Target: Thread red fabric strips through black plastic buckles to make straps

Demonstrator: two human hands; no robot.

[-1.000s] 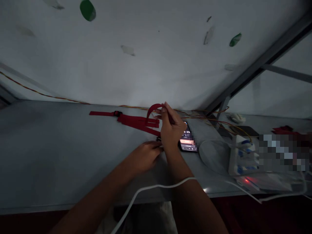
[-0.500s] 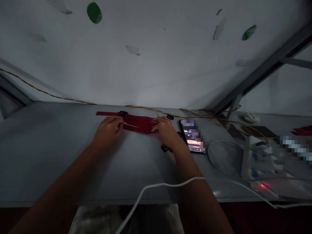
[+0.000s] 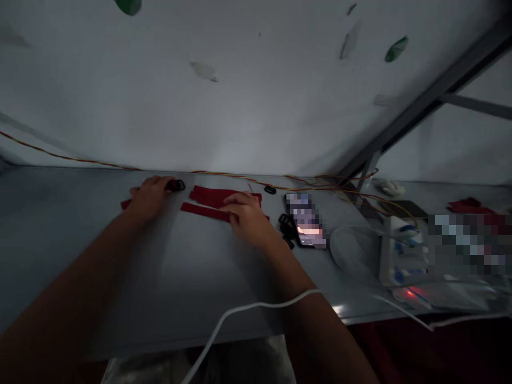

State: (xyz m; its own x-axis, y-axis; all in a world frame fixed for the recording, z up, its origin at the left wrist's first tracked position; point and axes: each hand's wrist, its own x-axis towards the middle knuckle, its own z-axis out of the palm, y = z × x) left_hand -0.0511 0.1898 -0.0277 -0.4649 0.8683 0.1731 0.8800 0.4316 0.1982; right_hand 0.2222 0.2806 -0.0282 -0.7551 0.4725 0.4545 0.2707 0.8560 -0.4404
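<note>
Left hand [image 3: 149, 198] has shifted farther left of the phone since the earlier frame, and the strap with the black buckle [image 3: 176, 185] has gone with it, so that a gap now shows between that buckle and the other red straps [image 3: 211, 197]. Phone [image 3: 307, 221] taken as reference; sides as the wearer sees them. Left fingers: bent and closed on the black buckle, well left of the phone; a short red strap end [image 3: 125, 204] emerges on the far side of this hand from the phone. Right hand [image 3: 248, 216]: near the phone on its left, lying over the right part of the red straps, fingertips touching them; cannot tell whether they pinch the fabric or merely rest on it. Red straps lie flat to the left of the phone, between it and the left hand, with a narrow red strip [image 3: 202, 210] along their near side. Small black ring [image 3: 270, 190] sits beyond the right hand, left of the phone's far end. Loose black buckles [image 3: 286, 226] form a small cluster just beside the phone's left edge; exact count unclear. White power strip [image 3: 386, 256] stands right of the phone; twisted wires [image 3: 236, 176] run along the wall beyond it.
</note>
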